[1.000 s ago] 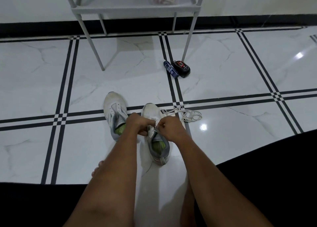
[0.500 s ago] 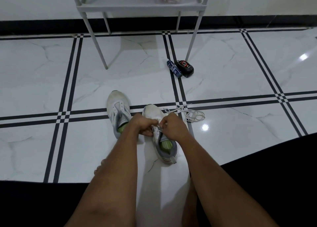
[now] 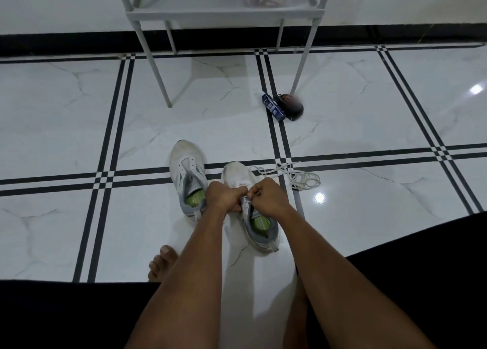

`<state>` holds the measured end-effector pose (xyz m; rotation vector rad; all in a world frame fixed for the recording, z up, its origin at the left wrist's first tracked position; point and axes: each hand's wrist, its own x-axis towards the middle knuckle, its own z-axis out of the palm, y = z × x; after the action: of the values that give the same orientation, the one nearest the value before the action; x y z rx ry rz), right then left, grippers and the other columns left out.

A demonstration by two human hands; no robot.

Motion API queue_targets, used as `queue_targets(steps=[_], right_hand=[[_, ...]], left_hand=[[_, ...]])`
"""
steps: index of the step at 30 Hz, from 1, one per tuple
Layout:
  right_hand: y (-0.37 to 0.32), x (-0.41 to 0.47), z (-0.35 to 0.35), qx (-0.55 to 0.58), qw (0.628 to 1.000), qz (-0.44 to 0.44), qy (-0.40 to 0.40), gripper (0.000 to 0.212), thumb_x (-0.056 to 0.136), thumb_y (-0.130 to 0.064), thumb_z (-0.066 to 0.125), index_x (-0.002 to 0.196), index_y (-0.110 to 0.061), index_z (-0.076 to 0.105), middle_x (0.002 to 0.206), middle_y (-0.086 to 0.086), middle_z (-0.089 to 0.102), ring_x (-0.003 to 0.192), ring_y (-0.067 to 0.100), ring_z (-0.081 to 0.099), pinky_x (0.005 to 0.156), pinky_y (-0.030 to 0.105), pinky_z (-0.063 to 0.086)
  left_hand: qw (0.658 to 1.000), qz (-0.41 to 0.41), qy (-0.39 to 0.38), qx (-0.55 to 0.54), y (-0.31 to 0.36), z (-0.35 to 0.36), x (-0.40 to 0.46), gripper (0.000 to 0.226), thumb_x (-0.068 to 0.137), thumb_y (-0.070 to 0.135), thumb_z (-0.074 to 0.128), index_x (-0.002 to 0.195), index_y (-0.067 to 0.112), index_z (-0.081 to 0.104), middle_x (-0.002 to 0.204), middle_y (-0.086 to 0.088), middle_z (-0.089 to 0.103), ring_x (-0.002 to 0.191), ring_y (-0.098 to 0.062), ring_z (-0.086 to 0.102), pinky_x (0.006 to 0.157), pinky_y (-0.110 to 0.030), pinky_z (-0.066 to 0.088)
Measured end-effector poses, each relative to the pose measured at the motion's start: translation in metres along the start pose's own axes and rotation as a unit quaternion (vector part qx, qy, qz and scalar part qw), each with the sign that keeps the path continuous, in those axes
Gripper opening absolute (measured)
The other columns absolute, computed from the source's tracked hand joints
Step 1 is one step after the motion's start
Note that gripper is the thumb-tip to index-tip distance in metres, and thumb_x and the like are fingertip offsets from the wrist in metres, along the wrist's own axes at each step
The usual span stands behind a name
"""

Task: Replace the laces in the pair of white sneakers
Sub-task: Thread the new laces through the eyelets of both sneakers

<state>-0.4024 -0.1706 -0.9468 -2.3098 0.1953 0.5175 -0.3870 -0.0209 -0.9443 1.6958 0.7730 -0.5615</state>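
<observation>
Change: both hands have drawn closer together over the right sneaker [image 3: 259, 225] since a second ago
Left hand [image 3: 224, 196]: fingers curled, gripping the shoe's lace area
Right hand [image 3: 267, 197]: fingers pinching the lace [image 3: 295, 176] at the eyelets
Lace: trails onto the floor [image 3: 66, 127] beyond the right sneaker's toe
Left sneaker [image 3: 188, 176]: just beside the right sneaker, unlaced
Dark items [image 3: 283, 106]: well beyond the right sneaker
</observation>
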Motion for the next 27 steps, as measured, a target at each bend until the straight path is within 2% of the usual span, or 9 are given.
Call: queue_targets(steps=[5,8,11,13,16,18,21,24,27], right_hand=[[-0.006,0.009,-0.007,-0.076,0.996,-0.032,-0.037,0.020,0.085,-0.010,0.072,0.066,-0.017,0.077,0.072,0.004,0.073,0.069,0.017,0.070,0.061,0.032,0.055],[-0.009,0.009,-0.005,-0.110,0.993,-0.035,-0.030,0.026,0.083,-0.012,0.070,0.058,-0.019,0.066,0.074,0.003,0.063,0.068,0.018,0.063,0.058,0.031,0.047],[-0.003,0.005,0.001,-0.054,0.998,0.003,-0.027,0.026,0.085,-0.013,0.070,0.059,-0.016,0.071,0.064,0.001,0.067,0.068,0.018,0.067,0.060,0.034,0.053],[0.005,0.004,0.003,-0.007,0.999,0.047,-0.023,0.028,0.089,-0.022,0.073,0.063,-0.013,0.073,0.062,-0.002,0.070,0.069,0.018,0.069,0.066,0.035,0.055],[0.015,0.002,0.007,0.042,0.994,0.099,-0.012,0.045,0.090,-0.025,0.070,0.048,-0.018,0.058,0.045,-0.010,0.051,0.056,0.019,0.053,0.059,0.033,0.041],[0.015,0.001,0.010,0.066,0.989,0.131,-0.007,0.048,0.089,-0.027,0.067,0.042,-0.022,0.054,0.042,-0.013,0.047,0.058,0.017,0.050,0.060,0.031,0.038],[0.009,0.001,0.017,0.091,0.983,0.162,0.003,0.033,0.076,-0.038,0.065,0.050,-0.021,0.054,0.059,-0.003,0.055,0.069,0.023,0.053,0.068,0.036,0.039],[0.015,0.009,0.023,0.059,0.986,0.156,-0.010,0.027,0.072,-0.048,0.061,0.065,-0.022,0.059,0.076,0.005,0.061,0.082,0.030,0.061,0.073,0.040,0.042],[0.012,0.015,0.015,0.015,0.989,0.140,-0.042,0.030,0.074,-0.049,0.062,0.074,-0.019,0.065,0.080,0.005,0.067,0.088,0.030,0.068,0.070,0.035,0.047]], left_hand=[[1.000,0.003,0.016,-0.018,-0.004,0.000,-0.002,0.042,0.058,0.017,0.093,0.083,-0.010,0.072,0.072,-0.020,0.075,0.060,-0.032,0.076,0.058,-0.054,0.064],[1.000,0.008,0.018,-0.013,-0.004,0.000,-0.002,0.035,0.061,0.014,0.093,0.079,-0.009,0.073,0.071,-0.019,0.075,0.061,-0.030,0.076,0.057,-0.053,0.064],[1.000,0.019,0.002,-0.007,-0.007,-0.002,0.000,0.026,0.071,0.014,0.087,0.078,-0.008,0.075,0.070,-0.019,0.075,0.063,-0.032,0.077,0.062,-0.054,0.065],[1.000,0.012,-0.018,-0.011,-0.007,-0.004,0.000,0.014,0.080,0.005,0.076,0.082,-0.009,0.076,0.076,-0.025,0.075,0.065,-0.035,0.077,0.068,-0.055,0.065],[0.999,0.021,-0.042,0.006,-0.006,-0.003,0.000,0.006,0.082,-0.002,0.073,0.080,-0.006,0.077,0.082,-0.028,0.075,0.068,-0.035,0.076,0.071,-0.054,0.065],[0.997,0.048,-0.047,0.046,-0.007,-0.002,0.001,0.009,0.075,0.002,0.080,0.067,0.006,0.080,0.076,-0.019,0.077,0.074,-0.032,0.078,0.071,-0.052,0.066],[0.992,0.076,-0.047,0.092,-0.014,0.000,0.003,0.018,0.073,0.012,0.086,0.061,0.025,0.081,0.069,-0.006,0.077,0.077,-0.027,0.078,0.075,-0.046,0.067],[0.993,0.091,-0.043,0.068,-0.020,-0.001,0.001,0.019,0.079,0.006,0.085,0.067,0.019,0.081,0.075,-0.008,0.078,0.079,-0.025,0.078,0.077,-0.045,0.066],[0.996,0.070,-0.049,-0.008,-0.025,-0.001,-0.006,0.015,0.083,-0.007,0.079,0.081,0.008,0.079,0.085,-0.018,0.078,0.079,-0.028,0.075,0.077,-0.041,0.066]])
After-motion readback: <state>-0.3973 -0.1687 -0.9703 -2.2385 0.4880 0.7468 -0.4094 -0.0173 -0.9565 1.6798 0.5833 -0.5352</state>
